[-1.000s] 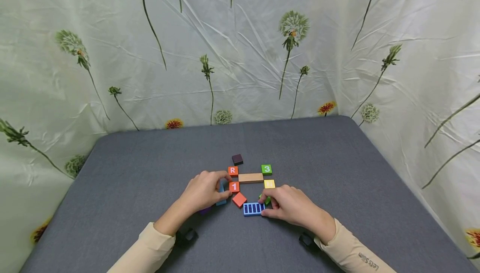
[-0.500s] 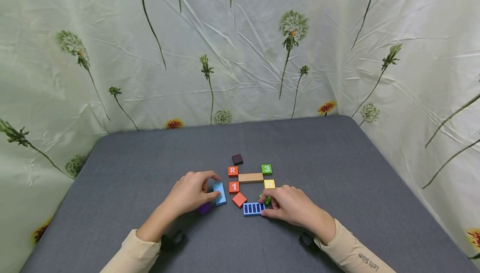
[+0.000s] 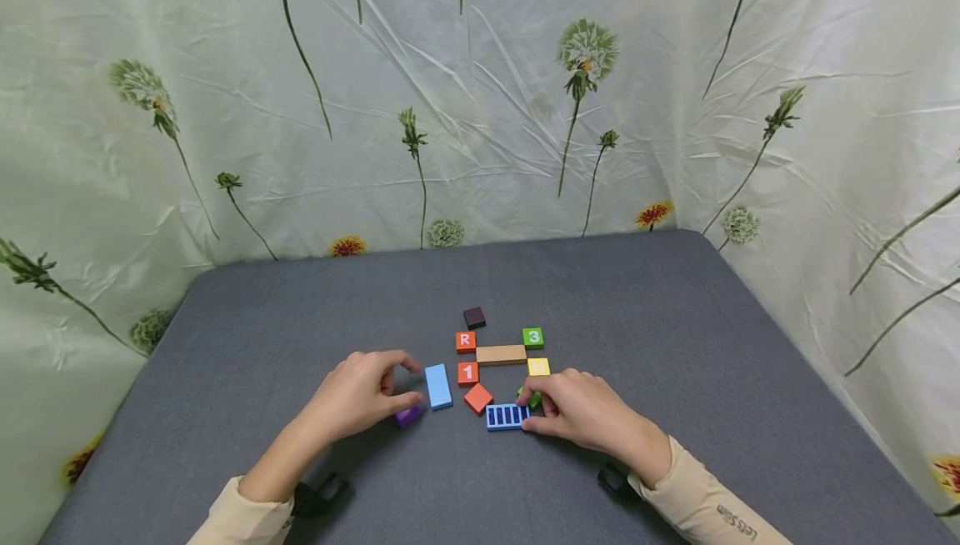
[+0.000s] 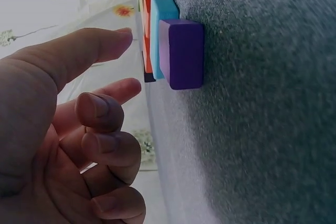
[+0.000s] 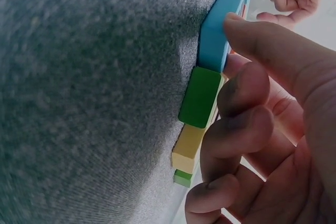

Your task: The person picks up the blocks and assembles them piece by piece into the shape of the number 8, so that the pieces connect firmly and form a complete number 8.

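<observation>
My left hand [image 3: 360, 391] hovers with thumb and fingers apart, holding nothing. It is just above a purple block [image 3: 408, 416], partly hidden under the thumb in the head view; the left wrist view shows this purple block [image 4: 184, 53] apart from the fingers. To its right lies a plain light-blue block [image 3: 438, 387]. My right hand [image 3: 588, 412] pinches the right end of a blue block with dark stripes [image 3: 507, 417], thumb on the near side; in the right wrist view the thumb touches this blue block [image 5: 218, 35]. A green block [image 3: 534, 401] is mostly covered by the right fingers.
Red blocks marked R [image 3: 466, 341] and 1 [image 3: 468, 373] flank a wooden plank [image 3: 501, 355], with a green 3 block [image 3: 533, 337] and yellow block [image 3: 538, 367] opposite. A tilted red block [image 3: 478, 399] lies below; a dark block [image 3: 475, 317] sits behind.
My left hand has moved left, from beside the red 1 block, past the light-blue block, to above the purple one. The right hand and the blocks stay put.
</observation>
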`<action>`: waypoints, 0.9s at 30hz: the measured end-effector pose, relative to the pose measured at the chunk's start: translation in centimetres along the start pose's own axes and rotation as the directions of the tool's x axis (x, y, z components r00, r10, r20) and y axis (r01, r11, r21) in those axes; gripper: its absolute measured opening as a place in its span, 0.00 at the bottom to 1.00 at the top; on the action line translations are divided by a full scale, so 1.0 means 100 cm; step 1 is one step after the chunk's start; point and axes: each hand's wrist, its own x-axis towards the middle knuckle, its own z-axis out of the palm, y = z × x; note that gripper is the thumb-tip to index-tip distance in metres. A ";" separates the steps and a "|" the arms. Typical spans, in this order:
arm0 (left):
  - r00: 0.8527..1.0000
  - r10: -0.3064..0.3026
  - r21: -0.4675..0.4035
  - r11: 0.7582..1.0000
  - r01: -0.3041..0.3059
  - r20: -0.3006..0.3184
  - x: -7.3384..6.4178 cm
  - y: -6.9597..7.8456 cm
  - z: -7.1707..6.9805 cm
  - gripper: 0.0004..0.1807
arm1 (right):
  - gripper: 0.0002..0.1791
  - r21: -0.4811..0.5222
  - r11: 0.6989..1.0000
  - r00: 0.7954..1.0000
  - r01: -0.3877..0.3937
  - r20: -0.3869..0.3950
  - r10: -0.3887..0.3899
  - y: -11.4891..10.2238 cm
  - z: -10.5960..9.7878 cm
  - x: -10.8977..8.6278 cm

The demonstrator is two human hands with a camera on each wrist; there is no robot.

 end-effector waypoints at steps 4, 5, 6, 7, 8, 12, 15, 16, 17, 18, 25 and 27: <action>1.000 -0.014 0.011 1.000 0.014 0.020 -0.004 -0.002 -0.002 0.16 | 0.10 -0.002 1.000 1.000 -0.002 -0.001 0.002 0.000 0.000 0.000; 0.999 -0.021 0.014 1.000 0.020 0.027 -0.005 -0.003 -0.002 0.16 | 0.10 -0.003 1.000 1.000 -0.002 -0.002 0.002 0.000 0.000 0.000; 0.999 -0.027 0.015 1.000 0.027 0.035 -0.005 -0.003 -0.002 0.16 | 0.10 -0.003 1.000 1.000 -0.002 -0.003 0.002 0.000 0.000 0.000; 0.998 -0.035 0.016 0.999 0.034 0.042 -0.006 -0.004 -0.002 0.16 | 0.10 -0.004 1.000 1.000 -0.003 -0.003 0.003 0.001 0.000 0.000; 0.998 -0.041 0.015 0.999 0.040 0.050 -0.007 -0.004 -0.002 0.16 | 0.10 -0.004 1.000 1.000 -0.003 -0.002 0.003 0.001 0.000 0.000; 0.996 -0.058 0.004 0.998 0.057 0.064 -0.009 -0.004 -0.001 0.16 | 0.10 -0.005 1.000 1.000 -0.005 0.001 0.005 0.001 0.000 0.000; 0.996 -0.055 -0.004 0.998 0.055 0.068 -0.010 -0.006 -0.001 0.15 | 0.10 -0.005 1.000 1.000 -0.005 0.004 0.005 0.001 0.000 0.000; 0.996 -0.050 -0.009 0.999 0.051 0.070 -0.010 -0.007 -0.001 0.15 | 0.10 -0.006 1.000 1.000 -0.005 0.005 0.005 0.000 0.000 0.000; 0.997 -0.042 -0.014 0.999 0.043 0.067 -0.010 -0.008 -0.002 0.15 | 0.10 -0.006 1.000 1.000 -0.006 0.006 0.006 0.000 0.000 0.000; 0.997 -0.035 -0.018 0.999 0.036 0.062 -0.009 -0.009 -0.002 0.15 | 0.10 -0.007 1.000 1.000 -0.005 0.007 0.005 0.000 -0.001 0.000; 0.999 0.048 -0.072 0.996 -0.047 0.011 0.008 -0.014 -0.009 0.12 | 0.10 -0.013 1.000 1.000 0.000 0.010 0.000 0.001 -0.001 0.000; 0.999 0.053 -0.070 0.996 -0.052 0.004 0.018 -0.015 -0.010 0.11 | 0.10 -0.010 1.000 1.000 -0.002 0.014 0.002 0.001 -0.001 0.000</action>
